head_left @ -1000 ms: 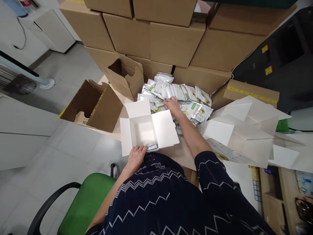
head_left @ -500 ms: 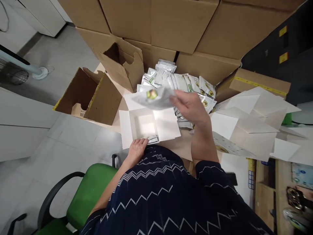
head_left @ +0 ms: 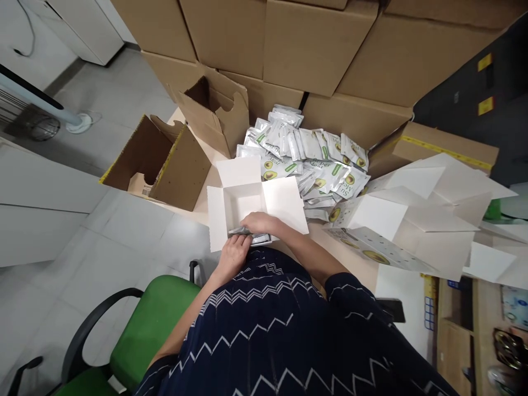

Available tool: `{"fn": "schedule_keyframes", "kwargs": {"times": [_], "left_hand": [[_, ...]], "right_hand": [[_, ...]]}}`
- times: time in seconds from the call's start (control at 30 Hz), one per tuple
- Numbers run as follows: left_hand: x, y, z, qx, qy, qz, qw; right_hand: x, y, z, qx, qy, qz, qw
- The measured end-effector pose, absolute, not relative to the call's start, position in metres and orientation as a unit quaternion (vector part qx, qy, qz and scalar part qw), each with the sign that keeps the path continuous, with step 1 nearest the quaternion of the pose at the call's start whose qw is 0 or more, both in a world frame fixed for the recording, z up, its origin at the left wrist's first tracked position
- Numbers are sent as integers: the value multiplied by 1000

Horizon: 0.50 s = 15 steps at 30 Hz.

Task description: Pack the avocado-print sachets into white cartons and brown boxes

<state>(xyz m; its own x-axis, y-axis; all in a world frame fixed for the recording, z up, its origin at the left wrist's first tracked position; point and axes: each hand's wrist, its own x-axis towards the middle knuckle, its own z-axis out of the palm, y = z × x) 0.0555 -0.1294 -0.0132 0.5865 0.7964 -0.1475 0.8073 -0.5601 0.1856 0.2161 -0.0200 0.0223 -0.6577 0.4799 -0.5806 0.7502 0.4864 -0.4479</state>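
Note:
An open white carton [head_left: 284, 202] stands in front of me on the table, its flaps folded outward. My right hand [head_left: 260, 222] reaches down inside it, fingers closed on a silvery sachet [head_left: 238, 231]. Over the carton's near edge curl the fingers of my left hand [head_left: 236, 252], close beside that sachet; my fingertips are partly hidden. Packed sachets [head_left: 260, 239] stand along the near wall inside. Behind and to the right of the carton lies a large heap of white sachets [head_left: 313, 146] printed with avocados.
Brown cardboard boxes [head_left: 231, 33] are stacked behind the heap. Two cut-open brown boxes [head_left: 181, 170] stand at the left. More open white cartons [head_left: 441, 236] crowd the right side, near a dark phone [head_left: 391, 309]. A green chair [head_left: 152, 324] is at my left.
My right hand has come down and left from above the heap into the carton, bringing a sachet with it. My left hand stays at the carton's near edge.

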Motion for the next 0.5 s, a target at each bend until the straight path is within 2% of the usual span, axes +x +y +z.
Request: {"fn": "schedule_keyframes", "kwargs": {"times": [0.2,0.37,0.43,0.5], "left_hand": [[55,-131,-18,866,491,51,74],[55,-129,-20,864,495,63,75],[54,-128,-20,868,488,55,71],[55,-127,-19,874,480,43,64]], "right_hand": [[213,-20,15,365,837,-358,194],[216,-25,22,351,833,-379,200],[229,-26,33,329,837,-407,157],[253,-22,48,330,820,-466,32]]}}
